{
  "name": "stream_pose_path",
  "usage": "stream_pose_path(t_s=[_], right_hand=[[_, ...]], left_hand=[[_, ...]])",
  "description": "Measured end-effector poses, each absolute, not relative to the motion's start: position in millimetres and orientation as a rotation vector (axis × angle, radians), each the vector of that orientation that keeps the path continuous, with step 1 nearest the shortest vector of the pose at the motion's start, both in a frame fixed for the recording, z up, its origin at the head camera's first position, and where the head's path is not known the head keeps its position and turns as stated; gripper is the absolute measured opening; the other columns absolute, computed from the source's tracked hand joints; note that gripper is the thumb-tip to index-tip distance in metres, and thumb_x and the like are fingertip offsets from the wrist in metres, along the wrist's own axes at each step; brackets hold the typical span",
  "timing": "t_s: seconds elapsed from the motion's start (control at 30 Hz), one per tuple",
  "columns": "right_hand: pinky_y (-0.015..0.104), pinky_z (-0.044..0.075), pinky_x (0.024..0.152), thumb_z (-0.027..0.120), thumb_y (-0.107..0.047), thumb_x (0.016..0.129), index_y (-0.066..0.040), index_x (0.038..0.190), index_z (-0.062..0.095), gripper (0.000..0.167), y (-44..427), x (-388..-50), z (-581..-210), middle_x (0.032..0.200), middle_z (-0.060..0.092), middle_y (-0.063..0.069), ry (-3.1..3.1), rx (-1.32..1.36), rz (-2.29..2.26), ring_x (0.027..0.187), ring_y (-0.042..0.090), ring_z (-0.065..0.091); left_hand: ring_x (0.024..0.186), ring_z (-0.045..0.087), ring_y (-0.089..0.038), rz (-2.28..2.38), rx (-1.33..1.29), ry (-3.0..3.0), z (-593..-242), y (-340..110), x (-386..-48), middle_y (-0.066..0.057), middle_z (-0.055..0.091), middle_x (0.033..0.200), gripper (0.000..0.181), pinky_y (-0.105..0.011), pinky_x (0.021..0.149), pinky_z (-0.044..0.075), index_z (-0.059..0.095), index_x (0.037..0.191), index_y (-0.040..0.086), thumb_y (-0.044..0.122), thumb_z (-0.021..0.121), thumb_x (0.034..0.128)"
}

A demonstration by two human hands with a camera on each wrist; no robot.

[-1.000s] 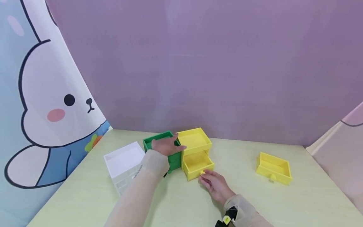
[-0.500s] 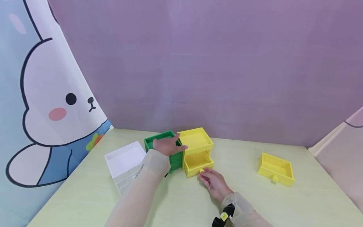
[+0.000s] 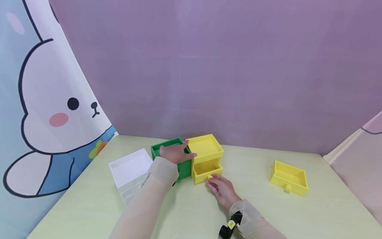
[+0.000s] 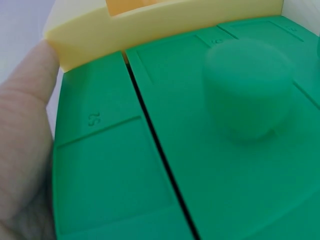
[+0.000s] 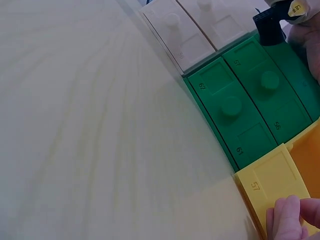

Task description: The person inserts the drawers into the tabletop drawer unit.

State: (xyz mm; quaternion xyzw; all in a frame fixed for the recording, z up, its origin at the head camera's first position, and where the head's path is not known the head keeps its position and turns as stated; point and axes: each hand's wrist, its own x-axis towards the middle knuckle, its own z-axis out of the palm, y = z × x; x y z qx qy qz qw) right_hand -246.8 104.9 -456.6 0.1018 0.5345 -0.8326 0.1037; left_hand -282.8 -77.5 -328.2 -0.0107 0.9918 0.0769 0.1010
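A yellow drawer cabinet [image 3: 206, 156] stands mid-table, with its lower drawer [image 3: 200, 178] partly pulled out. My right hand [image 3: 223, 191] pinches that drawer's round knob [image 3: 210, 177]; in the right wrist view its fingers [image 5: 287, 215] cover most of the knob. Over the green drawer cabinet [image 3: 184, 169] lies my left hand [image 3: 173, 152], fingers spread, with two fingertips touching the yellow cabinet's left edge. Up close in the left wrist view, a digit [image 4: 30, 85] lies along the green cabinet's side and meets the yellow wall [image 4: 85, 47].
A white drawer cabinet [image 3: 131, 167] stands left of the green one, partly behind my left forearm. Off to the right, a separate yellow drawer [image 3: 279, 179] with a knob sits on the table [image 3: 253, 212]. A purple backdrop [image 3: 238, 83] rises behind.
My right hand has pushed the lower yellow drawer further into its cabinet, moving slightly away from me and to the left. My left hand has stayed in place.
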Motion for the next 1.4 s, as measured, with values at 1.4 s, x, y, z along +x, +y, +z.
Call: stream_pose_path(t_s=[1.4], right_hand=[[0.024,0.053,0.078,0.054,0.009,0.091,0.016,0.127,0.041,0.038,112,-266,-454,0.098,0.062,0.016,1.598,0.254,-2.359,0.082,0.017,0.065]], left_hand=[[0.127,0.047,-0.033,0.225,-0.056,2.93,-328,-72,-283,-0.002,0.044,0.147,0.076,-0.057,0.105,0.029,0.027,0.152,0.032,0.07,0.044,0.0877]])
